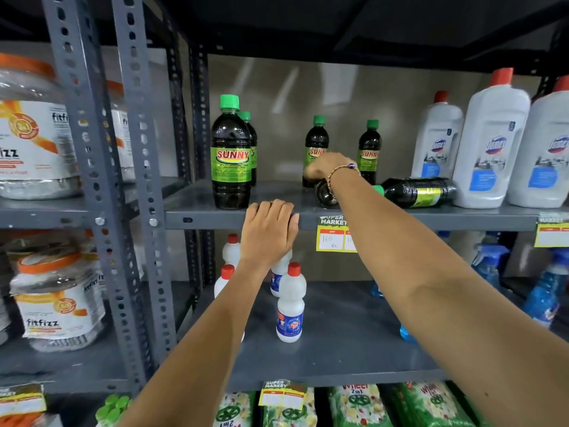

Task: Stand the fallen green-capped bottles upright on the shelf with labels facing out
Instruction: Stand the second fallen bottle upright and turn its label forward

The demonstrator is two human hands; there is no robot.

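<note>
Several dark SUNNY bottles with green caps stand upright on the grey middle shelf (209,218): one at front left (231,155), one right behind it (252,140), and two further back (316,140) (369,149). One fallen bottle (325,195) lies with its round base towards me. My right hand (329,167) reaches over it and closes on its body; the fingers are hidden. A second fallen bottle (420,192) lies sideways to the right, cap pointing left, label partly up. My left hand (269,232) rests on the shelf's front edge, holding nothing.
Large white red-capped bottles (489,143) stand at the right end of the same shelf. Small white bottles (291,306) and blue spray bottles (489,263) fill the shelf below. Price tags (334,234) hang on the edge. Grey slotted uprights (138,180) and jars (34,134) stand at left.
</note>
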